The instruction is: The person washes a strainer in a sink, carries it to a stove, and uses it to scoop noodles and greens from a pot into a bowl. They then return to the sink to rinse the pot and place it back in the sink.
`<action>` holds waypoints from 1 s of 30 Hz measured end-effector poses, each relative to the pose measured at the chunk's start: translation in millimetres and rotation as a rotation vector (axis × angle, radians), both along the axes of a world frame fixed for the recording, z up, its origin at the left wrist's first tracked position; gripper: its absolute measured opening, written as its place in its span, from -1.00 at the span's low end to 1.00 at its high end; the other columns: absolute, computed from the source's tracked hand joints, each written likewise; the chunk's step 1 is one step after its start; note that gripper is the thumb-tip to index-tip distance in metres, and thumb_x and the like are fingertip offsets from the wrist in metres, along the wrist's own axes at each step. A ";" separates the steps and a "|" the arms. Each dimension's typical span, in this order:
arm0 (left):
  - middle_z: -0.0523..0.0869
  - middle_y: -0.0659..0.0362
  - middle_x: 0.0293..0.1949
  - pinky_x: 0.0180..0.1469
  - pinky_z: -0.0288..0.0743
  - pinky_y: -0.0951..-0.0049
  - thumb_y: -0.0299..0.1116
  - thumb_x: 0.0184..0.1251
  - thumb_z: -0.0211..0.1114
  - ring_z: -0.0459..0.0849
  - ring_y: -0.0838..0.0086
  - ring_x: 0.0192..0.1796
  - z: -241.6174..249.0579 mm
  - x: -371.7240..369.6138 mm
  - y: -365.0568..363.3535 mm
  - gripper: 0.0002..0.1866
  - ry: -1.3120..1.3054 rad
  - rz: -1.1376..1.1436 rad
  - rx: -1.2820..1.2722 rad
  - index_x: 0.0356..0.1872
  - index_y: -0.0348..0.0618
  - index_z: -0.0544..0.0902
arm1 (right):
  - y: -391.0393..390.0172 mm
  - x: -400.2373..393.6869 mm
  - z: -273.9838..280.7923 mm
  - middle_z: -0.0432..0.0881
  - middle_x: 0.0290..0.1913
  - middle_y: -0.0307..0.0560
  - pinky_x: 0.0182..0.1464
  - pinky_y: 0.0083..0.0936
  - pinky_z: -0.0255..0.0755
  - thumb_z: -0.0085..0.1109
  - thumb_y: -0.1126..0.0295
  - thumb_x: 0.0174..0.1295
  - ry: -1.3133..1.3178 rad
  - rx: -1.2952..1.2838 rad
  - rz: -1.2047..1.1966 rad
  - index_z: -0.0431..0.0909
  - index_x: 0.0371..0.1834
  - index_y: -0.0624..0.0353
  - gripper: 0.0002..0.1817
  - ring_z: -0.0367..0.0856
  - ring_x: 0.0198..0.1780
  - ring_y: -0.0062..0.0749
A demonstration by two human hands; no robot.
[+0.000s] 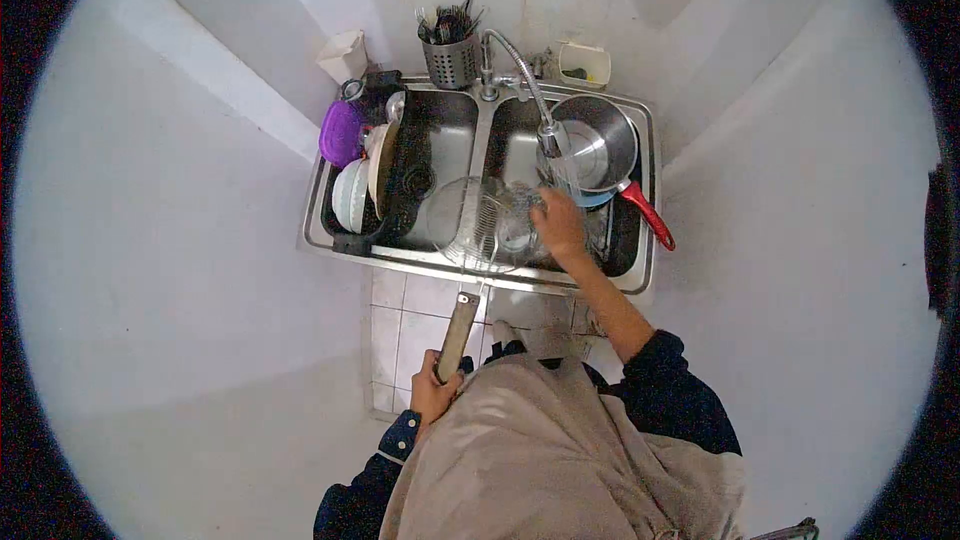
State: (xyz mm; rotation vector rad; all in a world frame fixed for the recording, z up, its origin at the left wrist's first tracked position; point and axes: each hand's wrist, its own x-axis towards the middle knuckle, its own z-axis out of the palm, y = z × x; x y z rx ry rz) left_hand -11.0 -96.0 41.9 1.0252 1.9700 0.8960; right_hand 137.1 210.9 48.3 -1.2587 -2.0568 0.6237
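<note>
My left hand (433,392) grips the wooden handle (458,335) of a wire mesh strainer (476,223), whose basket reaches out over the double steel sink (380,252). My right hand (559,225) rests on the strainer's right side, fingers against the mesh, under water running from the flexible tap (530,90). Whether that hand holds a sponge is unclear.
A steel pot with a red handle (600,145) sits in the right basin. Bowls, plates and a purple lid (342,132) stand in a rack at the left. A cutlery holder (450,58) and a small white container (584,64) stand behind the sink. Tiled floor lies below.
</note>
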 end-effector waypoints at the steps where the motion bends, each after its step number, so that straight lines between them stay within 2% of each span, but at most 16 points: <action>1: 0.64 0.01 -0.52 -0.46 0.48 0.44 -0.31 0.09 0.30 0.64 0.41 -0.51 -21.6 -8.1 -6.1 -0.64 -0.007 -0.007 0.027 -0.18 -0.20 0.35 | -0.2 -0.7 -0.9 0.50 -0.10 0.14 0.04 -0.23 0.36 0.19 0.43 0.01 -0.015 0.021 -0.025 0.51 -0.05 0.19 -0.64 0.47 -0.02 0.05; 2: 0.64 0.00 -0.53 -0.45 0.48 0.42 -0.30 0.09 0.30 0.65 0.38 -0.51 -34.0 -11.5 -6.3 -0.64 -0.014 -0.011 0.058 -0.19 -0.20 0.35 | -5.8 -3.4 -3.5 0.50 -0.10 0.14 0.04 -0.22 0.36 0.19 0.44 0.01 0.021 0.133 0.028 0.51 -0.05 0.19 -0.64 0.47 -0.02 0.05; 4: 0.62 0.00 -0.56 -0.46 0.48 0.40 -0.28 0.09 0.29 0.65 0.33 -0.53 -11.5 -8.3 3.2 -0.64 0.018 -0.014 0.055 -0.19 -0.19 0.35 | -28.9 -13.9 -4.4 0.50 -0.10 0.14 0.04 -0.21 0.36 0.20 0.44 0.01 0.087 0.348 0.138 0.51 -0.06 0.20 -0.64 0.48 -0.03 0.04; 5: 0.62 0.00 -0.57 -0.46 0.48 0.38 -0.27 0.09 0.29 0.65 0.30 -0.54 -3.1 -7.9 1.7 -0.64 0.033 -0.016 0.042 -0.19 -0.19 0.35 | -35.3 -15.2 1.4 0.47 -0.16 0.14 0.00 -0.08 0.32 0.19 0.43 -0.01 0.109 0.382 0.174 0.49 -0.07 0.15 -0.64 0.43 -0.05 0.09; 8: 0.61 -0.02 -0.59 -0.45 0.49 0.34 -0.28 0.10 0.28 0.65 0.21 -0.52 -4.1 -24.0 -6.4 -0.65 0.195 -0.071 0.014 -0.18 -0.18 0.36 | -0.4 -4.9 9.4 0.50 -0.16 0.08 -0.04 -0.26 0.39 0.23 0.41 0.00 0.032 0.104 0.031 0.52 -0.06 0.17 -0.63 0.50 -0.06 -0.06; 9: 0.61 -0.04 -0.58 -0.46 0.49 0.31 -0.27 0.11 0.27 0.65 0.17 -0.51 -2.2 -27.4 -4.0 -0.65 0.225 -0.070 0.010 -0.17 -0.18 0.36 | -6.4 -5.2 26.0 0.47 -0.21 0.01 -0.06 -0.28 0.39 0.23 0.43 -0.01 -0.023 0.145 0.049 0.53 -0.05 0.14 -0.62 0.50 -0.08 -0.10; 12: 0.62 -0.10 -0.56 -0.47 0.48 0.23 -0.23 0.12 0.27 0.65 0.05 -0.48 3.5 -28.3 0.6 -0.63 0.300 -0.071 -0.022 -0.16 -0.17 0.35 | -43.6 -16.9 36.5 0.46 -0.25 -0.03 -0.05 -0.28 0.40 0.22 0.44 -0.01 0.109 0.545 0.199 0.53 -0.03 0.13 -0.60 0.49 -0.11 -0.13; 13: 0.62 -0.11 -0.53 -0.46 0.47 0.19 -0.20 0.14 0.26 0.64 0.02 -0.46 3.6 -31.5 1.9 -0.63 0.288 -0.086 0.032 -0.15 -0.15 0.35 | -60.9 -21.1 48.8 0.50 -0.19 -0.05 -0.02 -0.21 0.40 0.15 0.46 -0.07 0.122 0.490 0.288 0.52 -0.01 -0.06 -0.55 0.46 -0.06 -0.06; 16: 0.62 -0.03 -0.54 -0.47 0.45 0.18 -0.17 0.16 0.25 0.64 0.08 -0.48 6.5 -37.1 0.5 -0.64 0.407 -0.127 -0.025 -0.15 -0.11 0.35 | -53.9 -38.9 60.5 0.51 -0.16 0.05 -0.08 -0.29 0.45 0.23 0.37 0.00 -0.110 0.921 0.439 0.57 -0.08 0.13 -0.65 0.51 -0.05 -0.09; 18: 0.62 -0.05 -0.52 -0.46 0.46 0.14 -0.16 0.17 0.23 0.63 0.04 -0.46 6.0 -41.2 -4.1 -0.65 0.466 -0.147 -0.028 -0.15 -0.10 0.36 | -30.9 -45.1 69.5 0.56 -0.14 0.09 -0.03 -0.22 0.43 0.14 0.40 0.07 0.022 0.596 0.354 0.58 -0.14 0.10 -0.74 0.53 -0.05 -0.06; 20: 0.63 -0.07 -0.49 -0.44 0.47 0.11 -0.19 0.18 0.21 0.62 0.00 -0.45 8.3 -41.4 -8.2 -0.67 0.499 -0.182 -0.037 -0.15 -0.10 0.34 | 6.5 -49.6 55.4 0.58 -0.14 0.07 0.00 -0.17 0.41 0.13 0.36 0.09 0.090 0.296 0.272 0.58 -0.15 0.09 -0.76 0.54 -0.06 -0.06; 21: 0.62 -0.08 -0.46 -0.43 0.47 0.10 -0.22 0.19 0.20 0.62 -0.02 -0.44 13.3 -40.7 -9.6 -0.68 0.504 -0.205 -0.041 -0.16 -0.12 0.32 | 14.1 -52.9 64.1 0.58 -0.16 0.00 -0.02 -0.21 0.42 0.17 0.24 0.08 0.130 0.229 0.265 0.59 -0.15 0.09 -0.72 0.54 -0.10 -0.11; 24: 0.62 -0.07 -0.43 -0.43 0.48 0.10 -0.24 0.21 0.18 0.61 -0.01 -0.44 6.2 -46.2 -8.3 -0.70 0.578 -0.207 -0.036 -0.17 -0.12 0.31 | -32.6 -52.7 68.1 0.57 -0.15 0.02 -0.02 -0.25 0.41 0.20 0.17 0.06 -0.056 0.409 0.479 0.58 -0.14 0.09 -0.66 0.51 -0.11 -0.13; 25: 0.62 -0.06 -0.43 -0.43 0.48 0.11 -0.24 0.21 0.17 0.61 0.00 -0.45 3.1 -47.5 -10.7 -0.71 0.606 -0.200 -0.042 -0.17 -0.11 0.32 | -45.9 -52.7 63.7 0.56 -0.14 0.03 -0.03 -0.28 0.41 0.21 0.14 0.05 -0.027 0.489 0.534 0.58 -0.11 0.08 -0.63 0.48 -0.10 -0.14; 28: 0.62 -0.03 -0.44 -0.45 0.48 0.11 -0.22 0.23 0.15 0.62 0.02 -0.46 2.0 -51.9 -14.6 -0.73 0.617 -0.218 -0.038 -0.17 -0.08 0.32 | -27.1 -52.9 62.2 0.54 -0.12 0.02 -0.03 -0.29 0.40 0.24 0.11 0.01 -0.088 0.381 0.392 0.57 -0.09 0.10 -0.58 0.47 -0.08 -0.13; 30: 0.61 -0.03 -0.45 -0.45 0.48 0.10 -0.22 0.23 0.15 0.62 0.02 -0.46 4.1 -52.0 -17.2 -0.73 0.628 -0.255 -0.040 -0.18 -0.08 0.31 | 0.4 -60.2 55.2 0.53 -0.16 0.01 -0.03 -0.29 0.40 0.24 0.14 0.00 -0.009 0.262 0.305 0.57 -0.11 0.11 -0.60 0.47 -0.08 -0.13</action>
